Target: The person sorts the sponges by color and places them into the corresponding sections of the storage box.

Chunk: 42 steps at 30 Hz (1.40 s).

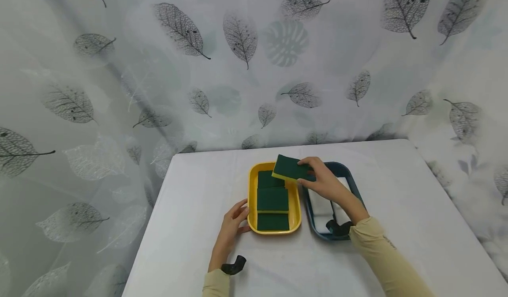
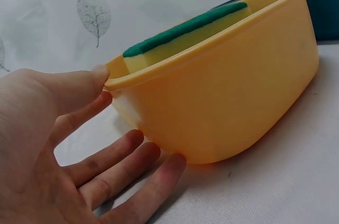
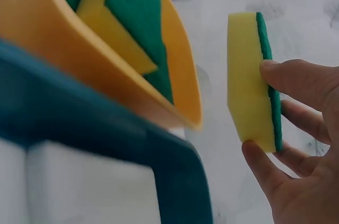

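Observation:
My right hand (image 1: 323, 180) holds a green-and-yellow scouring sponge (image 1: 291, 167) above the yellow basket (image 1: 252, 224), gripping its right end between thumb and fingers. In the right wrist view that sponge (image 3: 249, 81) stands on edge, yellow side to the left. Several more sponges (image 1: 272, 199) lie in the yellow basket, green faces up, the middle one overlapping its neighbours. On the basket's left side, my left hand (image 1: 233, 223) touches the wall with spread fingers. Its thumb meets the rim in the left wrist view, and the fingertips rest against the outer wall.
A dark blue basket (image 1: 344, 170) stands close to the right of the yellow one, holding white blocks (image 1: 320, 206), partly hidden by my right arm. Both baskets are on a white-covered table (image 1: 190, 191). A leaf-print curtain (image 1: 258, 89) hangs behind.

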Available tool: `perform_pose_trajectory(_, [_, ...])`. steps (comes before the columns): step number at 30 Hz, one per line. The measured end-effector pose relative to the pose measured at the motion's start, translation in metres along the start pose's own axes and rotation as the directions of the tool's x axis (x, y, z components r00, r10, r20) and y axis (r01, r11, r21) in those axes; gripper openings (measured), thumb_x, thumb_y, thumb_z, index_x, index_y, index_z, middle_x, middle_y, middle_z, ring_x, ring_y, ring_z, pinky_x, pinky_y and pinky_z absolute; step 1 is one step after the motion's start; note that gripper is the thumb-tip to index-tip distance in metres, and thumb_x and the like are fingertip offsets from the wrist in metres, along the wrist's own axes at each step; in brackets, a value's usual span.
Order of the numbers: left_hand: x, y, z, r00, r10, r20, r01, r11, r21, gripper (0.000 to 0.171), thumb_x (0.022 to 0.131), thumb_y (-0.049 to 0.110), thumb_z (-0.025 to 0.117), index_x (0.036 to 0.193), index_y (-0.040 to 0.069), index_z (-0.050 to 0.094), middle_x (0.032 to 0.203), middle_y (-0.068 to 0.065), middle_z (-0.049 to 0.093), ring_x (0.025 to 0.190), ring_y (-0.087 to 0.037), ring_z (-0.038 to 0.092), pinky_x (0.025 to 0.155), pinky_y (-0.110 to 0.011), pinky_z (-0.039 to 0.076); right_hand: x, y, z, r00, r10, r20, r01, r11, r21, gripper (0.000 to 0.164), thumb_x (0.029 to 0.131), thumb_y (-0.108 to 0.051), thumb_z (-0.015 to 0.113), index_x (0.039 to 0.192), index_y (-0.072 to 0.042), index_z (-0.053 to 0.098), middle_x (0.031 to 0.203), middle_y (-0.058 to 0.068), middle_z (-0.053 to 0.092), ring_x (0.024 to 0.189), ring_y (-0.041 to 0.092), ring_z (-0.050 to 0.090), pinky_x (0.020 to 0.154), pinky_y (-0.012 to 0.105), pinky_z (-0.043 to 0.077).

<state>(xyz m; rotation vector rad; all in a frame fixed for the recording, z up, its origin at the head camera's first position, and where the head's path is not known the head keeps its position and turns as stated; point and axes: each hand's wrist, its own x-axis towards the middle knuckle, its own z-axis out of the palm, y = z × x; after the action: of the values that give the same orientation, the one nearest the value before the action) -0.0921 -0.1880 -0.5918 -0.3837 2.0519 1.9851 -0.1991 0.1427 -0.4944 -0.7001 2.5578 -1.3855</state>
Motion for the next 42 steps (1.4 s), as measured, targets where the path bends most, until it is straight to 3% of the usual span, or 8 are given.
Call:
perform_pose_trajectory(7, [-0.001,-0.002,0.0,1.0,0.005,0.0,-0.005,1.0,0.001,0.061,0.101,0.048,0.065,0.154,0.023,0.051,0.149,-0.015,0.058,0.111,-0.018,0.067,0.088,-0.032,0.064,0.016,-0.006,0.027,0.999,-0.031,0.028,0.031,0.999,-0.011,0.053,0.099,-0.016,0.072,0.145,-0.003,0.048,0.156,0.025,0.039,0.141,0.043,0.047,0.115,0.058,0.047])
perform_pose_trajectory(16, [-0.001,0.0,0.002,1.0,0.009,-0.007,-0.009,1.0,0.009,0.059,0.102,0.047,0.065,0.154,0.023,0.051,0.149,-0.015,0.057,0.11,-0.018,0.067,0.087,-0.031,0.064,0.032,-0.005,0.049,0.998,-0.01,0.062,0.017,0.994,-0.109,0.05,0.099,-0.015,0.072,0.143,-0.005,0.051,0.156,0.024,0.042,0.142,0.041,0.048,0.114,0.056,0.049])
perform_pose_trajectory(33, [-0.001,-0.001,0.002,1.0,0.015,0.005,-0.015,1.0,0.01,0.062,0.1,0.05,0.066,0.154,0.022,0.051,0.148,-0.015,0.058,0.111,-0.018,0.068,0.087,-0.032,0.064,0.046,-0.001,0.065,0.984,0.104,0.145,-0.076,0.978,-0.192,0.047,0.099,-0.019,0.071,0.141,-0.007,0.053,0.155,0.022,0.045,0.136,0.041,0.05,0.113,0.059,0.046])
perform_pose_trajectory(42, [-0.002,-0.001,0.0,1.0,0.018,0.005,-0.018,1.0,0.008,0.061,0.101,0.049,0.065,0.154,0.022,0.051,0.147,-0.015,0.059,0.111,-0.017,0.068,0.086,-0.031,0.065,0.051,-0.001,0.066,0.977,0.116,0.181,-0.077,0.975,-0.211,0.041,0.101,-0.013,0.064,0.14,-0.005,0.052,0.154,0.024,0.043,0.134,0.042,0.05,0.11,0.059,0.048])
